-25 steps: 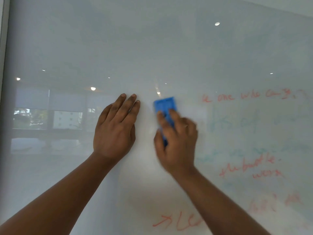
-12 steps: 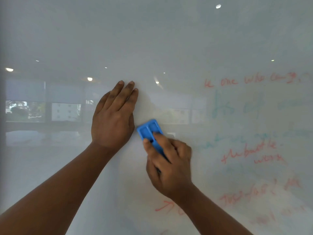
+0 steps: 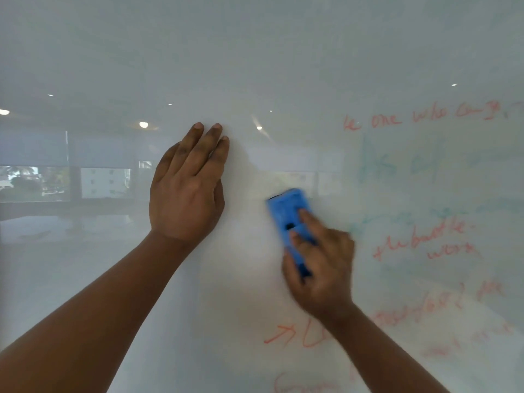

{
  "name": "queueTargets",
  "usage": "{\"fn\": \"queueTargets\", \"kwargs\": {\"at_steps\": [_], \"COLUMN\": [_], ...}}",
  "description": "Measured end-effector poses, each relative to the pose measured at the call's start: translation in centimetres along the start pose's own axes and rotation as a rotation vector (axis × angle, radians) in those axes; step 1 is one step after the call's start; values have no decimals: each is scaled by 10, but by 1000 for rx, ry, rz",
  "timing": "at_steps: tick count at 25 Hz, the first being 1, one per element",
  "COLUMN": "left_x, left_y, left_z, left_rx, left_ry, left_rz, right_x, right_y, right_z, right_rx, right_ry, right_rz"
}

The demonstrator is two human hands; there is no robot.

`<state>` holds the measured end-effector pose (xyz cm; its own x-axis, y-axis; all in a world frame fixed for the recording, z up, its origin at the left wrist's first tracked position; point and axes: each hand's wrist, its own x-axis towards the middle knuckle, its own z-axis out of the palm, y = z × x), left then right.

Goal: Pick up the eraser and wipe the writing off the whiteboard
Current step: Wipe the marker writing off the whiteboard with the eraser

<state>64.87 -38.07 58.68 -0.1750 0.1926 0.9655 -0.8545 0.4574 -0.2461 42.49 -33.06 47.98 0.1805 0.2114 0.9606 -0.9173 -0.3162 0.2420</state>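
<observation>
A glossy whiteboard point(image 3: 255, 52) fills the head view. My right hand point(image 3: 323, 268) presses a blue eraser point(image 3: 289, 211) flat against the board at centre right, blurred by motion. My left hand point(image 3: 187, 188) lies flat on the board to the eraser's left, fingers together and pointing up, holding nothing. Red writing point(image 3: 419, 117) runs across the right side, with more red lines point(image 3: 419, 242) lower right and a red arrow and letters point(image 3: 289, 336) below my right hand. Faint teal writing point(image 3: 397, 163) lies between the red lines.
The board's left half carries no writing and mirrors room windows point(image 3: 56, 182) and ceiling lights point(image 3: 143, 124). Smeared red marks point(image 3: 467, 344) sit at the lower right.
My right hand swept the eraser down toward my left hand, then back to the right and slightly up. My left hand stayed pressed on the board.
</observation>
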Motion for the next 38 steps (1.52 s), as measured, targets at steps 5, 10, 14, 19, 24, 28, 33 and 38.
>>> {"fn": "queueTargets", "kwargs": {"at_steps": [5,10,14,19,24,28,33,38], "left_x": [1,1,23,57,94,90,90,88], "left_y": [2,38,71,78,84,84,87,87], "left_z": [1,19,35,42,51,54,55,55], "left_rx": [21,-135,-169,-149,-127,-108,-91,-80], "left_ry": [2,-41,-100,-69,-53,-17,-10,0], "left_rz": [52,59,64,42,39,52,33,38], "right_x": [30,7,48,34,102,91,126,118], "right_y": [32,59,94,117,130,126,128,141], "right_z": [-2,-25,-21,-39,-23,-27,-11,-21], "right_rx": [9,48,37,39,4,18,22,41], "right_ry": [149,6,185,75,212,56,232,155], "right_rz": [226,19,225,-14,175,-137,244,40]}}
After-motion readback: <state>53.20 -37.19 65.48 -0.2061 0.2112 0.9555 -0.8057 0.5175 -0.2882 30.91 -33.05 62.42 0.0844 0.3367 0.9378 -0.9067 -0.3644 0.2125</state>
